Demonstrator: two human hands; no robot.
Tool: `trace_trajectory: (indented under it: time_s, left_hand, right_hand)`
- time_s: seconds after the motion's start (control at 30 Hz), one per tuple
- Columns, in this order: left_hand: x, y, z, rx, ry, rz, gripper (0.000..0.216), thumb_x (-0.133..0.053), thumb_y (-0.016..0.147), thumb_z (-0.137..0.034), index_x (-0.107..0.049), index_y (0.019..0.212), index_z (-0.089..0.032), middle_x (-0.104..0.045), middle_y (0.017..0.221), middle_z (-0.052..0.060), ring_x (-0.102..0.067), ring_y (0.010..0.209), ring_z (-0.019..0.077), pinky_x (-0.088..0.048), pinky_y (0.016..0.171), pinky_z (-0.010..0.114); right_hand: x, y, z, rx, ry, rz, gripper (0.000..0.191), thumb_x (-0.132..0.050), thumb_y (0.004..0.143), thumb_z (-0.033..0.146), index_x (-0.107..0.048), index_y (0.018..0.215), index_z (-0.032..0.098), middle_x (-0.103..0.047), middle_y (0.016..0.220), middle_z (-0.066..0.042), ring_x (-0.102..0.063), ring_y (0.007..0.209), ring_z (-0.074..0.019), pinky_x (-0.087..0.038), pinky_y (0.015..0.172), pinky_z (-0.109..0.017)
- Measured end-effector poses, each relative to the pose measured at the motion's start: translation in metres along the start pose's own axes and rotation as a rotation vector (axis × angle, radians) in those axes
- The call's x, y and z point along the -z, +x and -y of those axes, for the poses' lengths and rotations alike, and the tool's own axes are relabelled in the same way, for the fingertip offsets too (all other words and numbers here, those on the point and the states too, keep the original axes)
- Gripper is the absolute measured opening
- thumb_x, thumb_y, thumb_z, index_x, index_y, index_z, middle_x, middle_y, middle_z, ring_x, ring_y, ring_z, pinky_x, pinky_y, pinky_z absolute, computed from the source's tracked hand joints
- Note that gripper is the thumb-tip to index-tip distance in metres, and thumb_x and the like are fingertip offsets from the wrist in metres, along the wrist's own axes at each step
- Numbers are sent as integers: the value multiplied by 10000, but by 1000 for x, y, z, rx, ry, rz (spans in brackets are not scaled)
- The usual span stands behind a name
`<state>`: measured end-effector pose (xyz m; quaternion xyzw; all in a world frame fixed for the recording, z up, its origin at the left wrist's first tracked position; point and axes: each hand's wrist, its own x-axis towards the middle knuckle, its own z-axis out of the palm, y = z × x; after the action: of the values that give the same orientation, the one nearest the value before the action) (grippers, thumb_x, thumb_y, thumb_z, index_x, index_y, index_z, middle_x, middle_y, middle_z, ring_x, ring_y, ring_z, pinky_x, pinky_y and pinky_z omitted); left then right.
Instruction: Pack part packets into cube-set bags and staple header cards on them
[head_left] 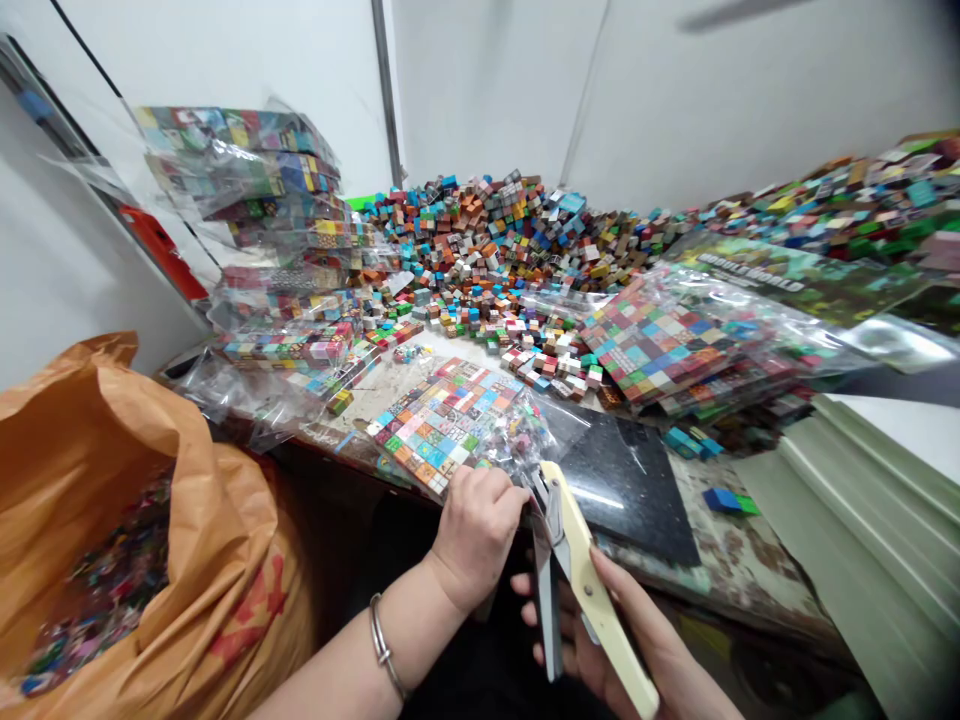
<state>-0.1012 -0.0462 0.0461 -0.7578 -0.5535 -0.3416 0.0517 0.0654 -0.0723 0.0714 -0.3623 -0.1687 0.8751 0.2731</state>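
Note:
My right hand (577, 640) is wrapped around a cream and grey plier stapler (589, 585), its jaws pointing up and away from me. At those jaws, my left hand (480, 525) is closed on the gathered edge of a clear plastic bag (525, 440). Small colourful pieces show through the bag's film. Just beyond my left hand lies a flat panel of patterned cubes (450, 415), which seems to be partly under or inside the film. A black board (622, 480) is beneath the bag on the right. My left fingertips are partly hidden.
Loose printed cubes (487, 240) are heaped against the wall. Wrapped cube packs (247, 200) are stacked at left, more packs (660, 340) at right. An orange sack (225, 520) with small bags inside stands left. A pale green folded sheet (847, 520) covers the right edge.

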Motion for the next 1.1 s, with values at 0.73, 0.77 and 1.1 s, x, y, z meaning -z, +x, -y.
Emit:
trace_trajectory:
  time_s: [0.73,0.77,1.1]
  left_hand:
    - [2,-3,5,-34,50,-4,143,-477,842,-167,-608,788,-186,-538,692,12,-470,706,154,-335,664,305]
    - [2,-4,5,-36,55,-5,142,-480,839,-160,-608,783,-186,-537,690,11,-469,703,153,-334,660,303]
    - [2,-2,7,-49,89,-20,130,-509,823,-158,-595,734,-198,-508,664,2,-440,667,148,-312,632,296]
  right_hand:
    - [7,7,-6,125,-935,-279,420,-458,780,503,-591,888,119,-644,761,-74,-587,708,-203,-441,673,-322]
    - [9,5,-3,172,-1074,-316,357,-481,771,457,-588,890,137,-642,774,-61,-580,732,-210,-433,688,-326]
    - [37,-14,34,663,-1701,-335,325,-491,751,296,-553,1056,202,-556,950,-87,-527,899,-248,-413,808,-367]
